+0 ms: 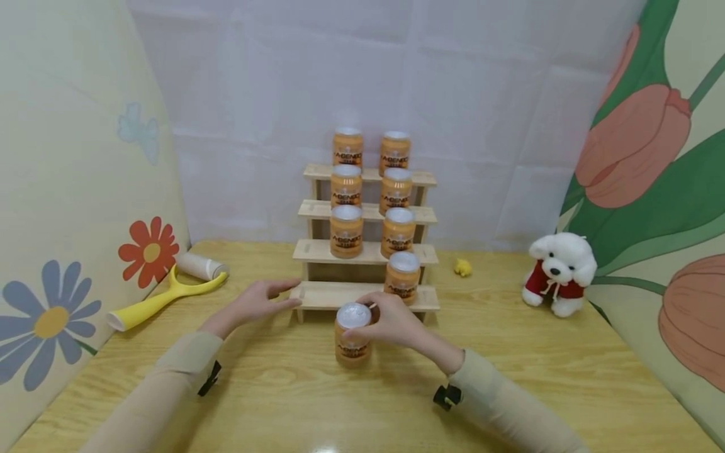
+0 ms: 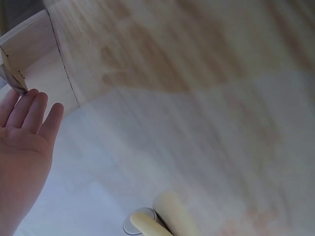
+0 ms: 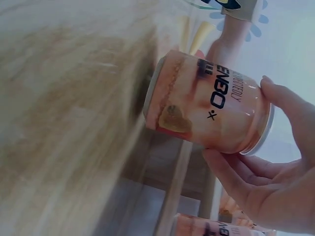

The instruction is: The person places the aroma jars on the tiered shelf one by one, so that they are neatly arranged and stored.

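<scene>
My right hand point(image 1: 391, 321) holds an orange drink can point(image 1: 352, 346) near its top, thumb on one side and fingers on the other. The can is upright in front of the wooden step rack point(image 1: 328, 296); whether its base touches the table cannot be told. In the right wrist view the can point(image 3: 206, 103) shows dark lettering. Straight-fingered, my left hand point(image 1: 257, 302) is at the left end of the lowest step, its fingertips against or very near the wood. One matching can point(image 1: 403, 277) stands at the right of that step.
Pairs of matching cans stand on the three upper steps, such as one can point(image 1: 347, 233). A yellow-handled lint roller point(image 1: 164, 296) lies at the left. On the right are a small yellow figure point(image 1: 462, 267) and a white plush dog point(image 1: 561, 274).
</scene>
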A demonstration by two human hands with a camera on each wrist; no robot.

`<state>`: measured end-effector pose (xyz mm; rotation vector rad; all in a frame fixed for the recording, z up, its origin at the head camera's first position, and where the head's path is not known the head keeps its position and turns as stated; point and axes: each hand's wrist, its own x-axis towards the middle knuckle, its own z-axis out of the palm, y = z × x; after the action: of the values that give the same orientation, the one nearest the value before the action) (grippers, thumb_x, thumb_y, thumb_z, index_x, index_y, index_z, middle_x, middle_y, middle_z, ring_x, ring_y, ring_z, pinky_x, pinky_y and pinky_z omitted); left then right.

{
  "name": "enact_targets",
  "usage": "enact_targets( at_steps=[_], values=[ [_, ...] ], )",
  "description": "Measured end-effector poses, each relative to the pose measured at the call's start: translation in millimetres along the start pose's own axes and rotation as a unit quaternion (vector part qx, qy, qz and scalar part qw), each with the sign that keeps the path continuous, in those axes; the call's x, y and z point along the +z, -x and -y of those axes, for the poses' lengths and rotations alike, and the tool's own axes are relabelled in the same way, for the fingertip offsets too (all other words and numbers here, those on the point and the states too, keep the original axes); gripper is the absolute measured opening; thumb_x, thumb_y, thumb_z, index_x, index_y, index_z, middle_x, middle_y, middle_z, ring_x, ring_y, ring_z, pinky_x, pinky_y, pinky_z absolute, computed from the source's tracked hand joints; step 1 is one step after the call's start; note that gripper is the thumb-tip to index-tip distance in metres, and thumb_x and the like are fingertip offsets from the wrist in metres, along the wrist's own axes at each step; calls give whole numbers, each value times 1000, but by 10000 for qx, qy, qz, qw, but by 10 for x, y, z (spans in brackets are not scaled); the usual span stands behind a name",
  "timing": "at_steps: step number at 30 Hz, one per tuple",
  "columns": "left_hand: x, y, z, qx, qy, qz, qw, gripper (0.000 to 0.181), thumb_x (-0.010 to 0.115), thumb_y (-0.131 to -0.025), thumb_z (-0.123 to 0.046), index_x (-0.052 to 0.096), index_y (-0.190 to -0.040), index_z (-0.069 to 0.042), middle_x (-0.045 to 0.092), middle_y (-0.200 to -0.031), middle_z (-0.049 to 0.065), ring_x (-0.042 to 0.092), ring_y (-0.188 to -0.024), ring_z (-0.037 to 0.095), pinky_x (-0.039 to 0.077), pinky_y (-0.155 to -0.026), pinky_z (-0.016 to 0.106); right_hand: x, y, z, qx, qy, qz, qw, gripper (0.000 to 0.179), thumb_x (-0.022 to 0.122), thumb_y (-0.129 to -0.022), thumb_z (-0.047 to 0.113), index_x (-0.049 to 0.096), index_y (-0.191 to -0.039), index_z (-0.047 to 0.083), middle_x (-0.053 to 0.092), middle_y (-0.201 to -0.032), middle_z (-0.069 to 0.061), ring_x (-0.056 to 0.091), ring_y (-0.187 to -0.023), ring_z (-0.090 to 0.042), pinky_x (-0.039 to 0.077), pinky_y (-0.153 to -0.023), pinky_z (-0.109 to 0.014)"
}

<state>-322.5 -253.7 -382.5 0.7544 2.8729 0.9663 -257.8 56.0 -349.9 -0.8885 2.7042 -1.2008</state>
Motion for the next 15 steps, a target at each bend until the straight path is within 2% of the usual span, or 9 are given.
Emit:
enact_targets(
  at_steps=[7,15],
  values=[
    [27,12,19,-74,91,22,9999,64,59,-90,-46,46,-139,-8,47,-138,19,47,-124,42,39,-104,54,-99,-47,117,18,-192,-419,9989,56,79,-75,34,59,-119,6,64,-107,-8,62,-92,-18,56,-68,-20],
    [31,12,2,-12,91,-42,9999,63,59,-90,-44,46,-139,-7,48,-138,19,47,-124,40,40,-104,53,-180,-248,206,-310,-231,-863,9955,49,77,-78,29,59,-118,8,61,-108,-6,61,-90,-16,54,-68,-22]
  ],
)
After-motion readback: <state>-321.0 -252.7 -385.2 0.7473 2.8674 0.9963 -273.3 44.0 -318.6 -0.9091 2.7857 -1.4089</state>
